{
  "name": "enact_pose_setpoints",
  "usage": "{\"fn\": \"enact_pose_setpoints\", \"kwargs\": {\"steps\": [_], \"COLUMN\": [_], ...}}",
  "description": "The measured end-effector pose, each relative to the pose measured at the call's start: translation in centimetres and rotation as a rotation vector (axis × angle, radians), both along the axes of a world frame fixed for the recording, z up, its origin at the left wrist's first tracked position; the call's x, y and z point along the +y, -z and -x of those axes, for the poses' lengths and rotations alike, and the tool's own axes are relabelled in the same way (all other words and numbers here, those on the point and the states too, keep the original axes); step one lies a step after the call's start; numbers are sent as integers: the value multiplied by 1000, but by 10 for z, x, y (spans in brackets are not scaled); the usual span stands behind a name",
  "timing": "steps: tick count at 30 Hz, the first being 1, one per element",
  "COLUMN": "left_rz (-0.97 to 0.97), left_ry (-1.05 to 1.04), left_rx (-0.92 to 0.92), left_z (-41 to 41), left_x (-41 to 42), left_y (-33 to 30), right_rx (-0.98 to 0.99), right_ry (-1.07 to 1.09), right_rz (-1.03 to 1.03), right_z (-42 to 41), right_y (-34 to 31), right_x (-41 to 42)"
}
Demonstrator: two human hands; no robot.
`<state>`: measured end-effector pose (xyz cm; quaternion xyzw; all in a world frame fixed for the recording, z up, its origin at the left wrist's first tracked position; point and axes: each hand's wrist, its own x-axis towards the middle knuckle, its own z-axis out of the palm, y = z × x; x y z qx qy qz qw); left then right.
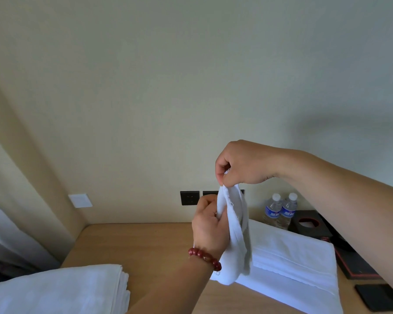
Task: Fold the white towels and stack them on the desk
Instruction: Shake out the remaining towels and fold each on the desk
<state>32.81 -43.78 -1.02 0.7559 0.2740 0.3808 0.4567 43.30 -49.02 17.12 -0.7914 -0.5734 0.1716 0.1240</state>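
Note:
A small white towel (235, 232) hangs bunched in the air above the wooden desk (145, 241). My right hand (243, 164) pinches its top edge from above. My left hand (210, 225), with a red bead bracelet on the wrist, grips the towel's side lower down. Behind the hanging towel a large folded white towel (295, 259) lies flat on the desk at the right. A stack of folded white towels (61, 288) sits at the desk's near left corner.
Two water bottles (280, 211) stand at the back right by the wall, beside a black tissue box (309, 224). A dark tray (354, 264) and a black pad (381, 296) lie along the right edge. Wall sockets (189, 197) sit behind; a curtain (5, 241) hangs left.

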Motion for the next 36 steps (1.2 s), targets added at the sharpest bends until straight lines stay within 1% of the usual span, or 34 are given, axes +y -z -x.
{"fn": "enact_pose_setpoints", "kwargs": {"steps": [2, 3, 6, 11, 14, 16, 21, 24, 28, 31, 32, 33, 36], "left_rz": [-24, 15, 215, 239, 328, 353, 313, 409, 425, 487, 537, 621, 932], "left_ry": [38, 28, -32, 61, 56, 47, 81, 188, 308, 468, 544, 631, 834], "left_rx": [-22, -33, -47, 57, 14, 5, 192, 217, 276, 331, 329, 291, 82], "left_z": [-1, -1, -1, -2, -2, -1, 8, 11, 19, 29, 33, 37, 48], "left_x": [0, 1, 7, 11, 12, 15, 23, 25, 31, 36, 36, 36, 36], "left_y": [-1, -3, -11, -17, -18, -13, 3, 8, 13, 19, 20, 22, 29], "right_rx": [4, 8, 3, 5, 11, 7, -4, -22, -15, -6, -1, 6, 18], "right_ry": [5, 11, 17, 22, 26, 33, 82, 85, 87, 104, 115, 125, 140], "right_rz": [6, 4, 1, 15, 13, 15, -49, -43, -52, -45, -51, -59, -68], "right_z": [1, 1, 1, 0, 1, 0, -8, -9, -11, -14, -15, -16, -18], "right_y": [2, 2, 2, 4, 5, 6, -1, -2, -1, 2, 2, 2, 1], "right_x": [0, 0, 0, 1, 1, 0, -3, -1, 0, 0, 1, 1, 2]}}
